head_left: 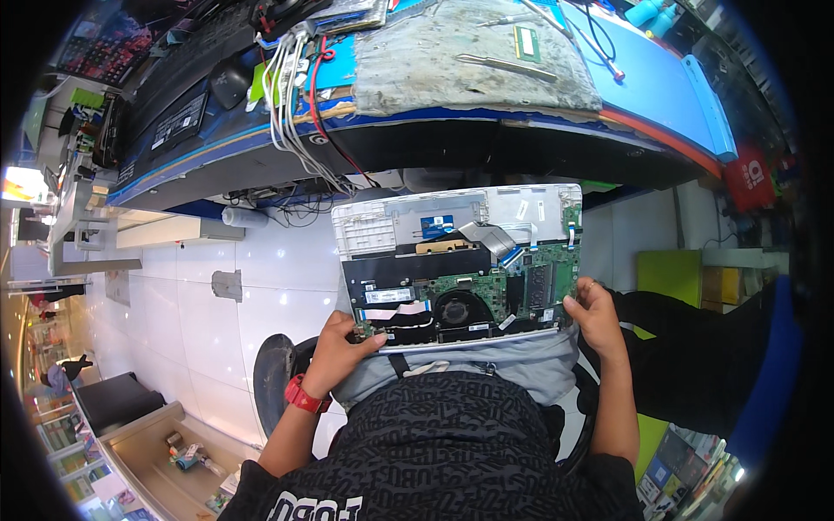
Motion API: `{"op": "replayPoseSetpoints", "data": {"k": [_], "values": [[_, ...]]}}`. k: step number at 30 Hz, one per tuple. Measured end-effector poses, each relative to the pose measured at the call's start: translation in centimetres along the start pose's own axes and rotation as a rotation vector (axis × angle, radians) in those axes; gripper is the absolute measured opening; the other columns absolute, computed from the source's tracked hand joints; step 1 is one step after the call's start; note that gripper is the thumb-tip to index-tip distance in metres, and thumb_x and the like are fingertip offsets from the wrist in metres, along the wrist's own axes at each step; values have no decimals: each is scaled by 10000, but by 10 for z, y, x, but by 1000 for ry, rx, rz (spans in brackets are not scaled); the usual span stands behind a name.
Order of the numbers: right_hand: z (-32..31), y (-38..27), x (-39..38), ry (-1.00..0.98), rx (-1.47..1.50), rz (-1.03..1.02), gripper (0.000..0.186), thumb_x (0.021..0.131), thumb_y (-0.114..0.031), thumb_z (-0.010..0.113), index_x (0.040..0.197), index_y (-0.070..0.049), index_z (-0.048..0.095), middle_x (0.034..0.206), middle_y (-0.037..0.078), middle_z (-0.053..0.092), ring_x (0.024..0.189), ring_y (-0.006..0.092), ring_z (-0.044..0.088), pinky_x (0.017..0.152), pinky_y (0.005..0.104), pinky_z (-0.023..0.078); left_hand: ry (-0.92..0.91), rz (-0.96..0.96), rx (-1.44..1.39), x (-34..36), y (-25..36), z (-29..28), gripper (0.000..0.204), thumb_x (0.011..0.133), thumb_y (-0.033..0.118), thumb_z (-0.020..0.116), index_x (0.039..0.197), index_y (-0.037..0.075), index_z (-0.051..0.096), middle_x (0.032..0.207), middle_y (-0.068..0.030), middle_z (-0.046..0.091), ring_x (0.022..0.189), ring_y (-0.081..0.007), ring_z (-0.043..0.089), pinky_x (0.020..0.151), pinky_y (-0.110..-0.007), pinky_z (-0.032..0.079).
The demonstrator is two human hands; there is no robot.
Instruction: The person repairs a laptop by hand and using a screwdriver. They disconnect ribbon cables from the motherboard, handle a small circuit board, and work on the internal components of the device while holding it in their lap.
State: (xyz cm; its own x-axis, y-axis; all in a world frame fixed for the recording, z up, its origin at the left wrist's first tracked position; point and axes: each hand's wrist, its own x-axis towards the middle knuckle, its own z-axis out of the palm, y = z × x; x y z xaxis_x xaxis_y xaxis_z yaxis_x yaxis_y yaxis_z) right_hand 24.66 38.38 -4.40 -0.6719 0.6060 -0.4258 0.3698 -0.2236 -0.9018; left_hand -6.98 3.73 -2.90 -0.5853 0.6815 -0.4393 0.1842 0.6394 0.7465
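Observation:
An opened laptop base [486,260] rests over my lap, its inside facing up. A green circuit board, a round black fan [457,310], white and blue ribbon cables [491,241] and a silver-white frame show in it. My left hand [340,349] grips the near left corner, thumb on top and fingers underneath. On the right side edge, my right hand [596,319] holds the casing between thumb and fingers. Both hands' fingers under the casing are partly hidden.
Beyond the laptop base runs a workbench with a worn grey mat [417,78], carrying tweezers [506,66] and a green memory module [526,43]. White cables [282,113] hang over its edge. An open drawer [148,460] stands at lower left; a person's dark-clothed leg [678,347] is at right.

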Motion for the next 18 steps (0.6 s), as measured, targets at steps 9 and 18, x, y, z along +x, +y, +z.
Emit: {"op": "replayPoseSetpoints", "data": {"k": [9,18], "values": [[2,2,-1,43,17,2,173,1001,-29,672,1164,5,624,1022,5,678,934,74,620,867,264,506,-36,29,-58,7,2,-1,362,856,315,870,1073,40,778,970,-113,570,982,-276,546,898,-369,451],[-3,6,1,8,28,-22,225,1032,-68,666,1235,16,615,1127,34,698,1000,91,632,923,265,494,-29,45,-185,8,-9,3,385,889,326,854,1123,33,768,1012,-108,584,1005,-249,565,899,-357,466]]}}
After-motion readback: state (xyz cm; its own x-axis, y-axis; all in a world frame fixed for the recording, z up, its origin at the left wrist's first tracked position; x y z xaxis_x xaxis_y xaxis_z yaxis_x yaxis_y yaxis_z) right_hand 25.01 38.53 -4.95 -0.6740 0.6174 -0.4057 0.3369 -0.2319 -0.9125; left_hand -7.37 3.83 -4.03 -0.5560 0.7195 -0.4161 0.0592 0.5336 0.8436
